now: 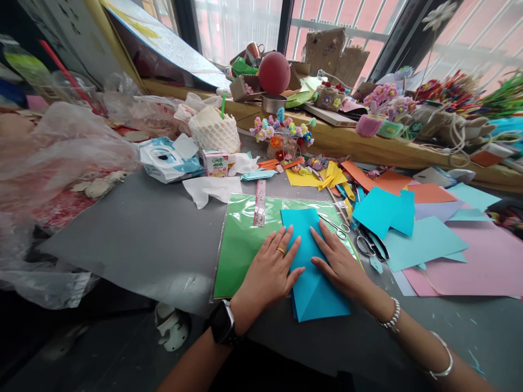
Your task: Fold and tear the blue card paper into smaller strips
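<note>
A folded sheet of bright blue paper (312,296) lies in front of me, with creases showing near its lower end. It rests partly on a plastic-sleeved pack of green paper (237,239). My left hand (272,261) lies flat with fingers stretched out on the paper's left edge. On its right edge, my right hand (337,256) presses down, fingers spread. Small silver scissors (341,231) lie just beyond the right hand, partly hidden by it. A patterned pink ruler (260,204) sits at the top of the green pack.
Black-handled scissors (371,244) lie right of the pack, near blue paper sheets (378,209) and a large pink sheet (482,256). Behind stand a pot of yarn flowers (284,139), a wet-wipes pack (169,158) and a small box (216,163). Plastic bags (61,147) fill the left.
</note>
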Demonstrator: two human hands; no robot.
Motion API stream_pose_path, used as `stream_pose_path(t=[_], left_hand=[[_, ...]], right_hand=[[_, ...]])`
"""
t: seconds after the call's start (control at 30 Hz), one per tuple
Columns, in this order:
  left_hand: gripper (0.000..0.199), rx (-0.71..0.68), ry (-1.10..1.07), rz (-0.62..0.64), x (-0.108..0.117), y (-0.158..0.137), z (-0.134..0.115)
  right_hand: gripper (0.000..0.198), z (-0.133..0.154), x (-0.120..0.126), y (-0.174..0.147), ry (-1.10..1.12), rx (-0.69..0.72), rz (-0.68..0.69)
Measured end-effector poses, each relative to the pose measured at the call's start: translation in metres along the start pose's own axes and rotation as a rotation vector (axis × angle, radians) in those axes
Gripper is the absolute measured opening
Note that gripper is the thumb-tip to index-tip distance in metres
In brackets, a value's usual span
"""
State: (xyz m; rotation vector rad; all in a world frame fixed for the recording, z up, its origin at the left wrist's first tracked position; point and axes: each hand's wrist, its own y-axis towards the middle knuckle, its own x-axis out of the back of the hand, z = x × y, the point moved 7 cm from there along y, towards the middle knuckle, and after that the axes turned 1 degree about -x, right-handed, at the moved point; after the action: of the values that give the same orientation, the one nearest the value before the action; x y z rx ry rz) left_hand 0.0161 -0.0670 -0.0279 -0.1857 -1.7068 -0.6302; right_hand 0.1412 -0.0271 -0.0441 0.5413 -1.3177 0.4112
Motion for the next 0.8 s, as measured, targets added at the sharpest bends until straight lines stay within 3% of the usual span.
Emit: stream_pose_path(t=[0.8], left_hand=[[0.048, -0.011, 0.056, -0.007, -0.0024, 0.0, -0.0008]], right_hand=[[0.062, 0.0046, -0.0006, 0.0018, -0.116, -0.032, -0.008]])
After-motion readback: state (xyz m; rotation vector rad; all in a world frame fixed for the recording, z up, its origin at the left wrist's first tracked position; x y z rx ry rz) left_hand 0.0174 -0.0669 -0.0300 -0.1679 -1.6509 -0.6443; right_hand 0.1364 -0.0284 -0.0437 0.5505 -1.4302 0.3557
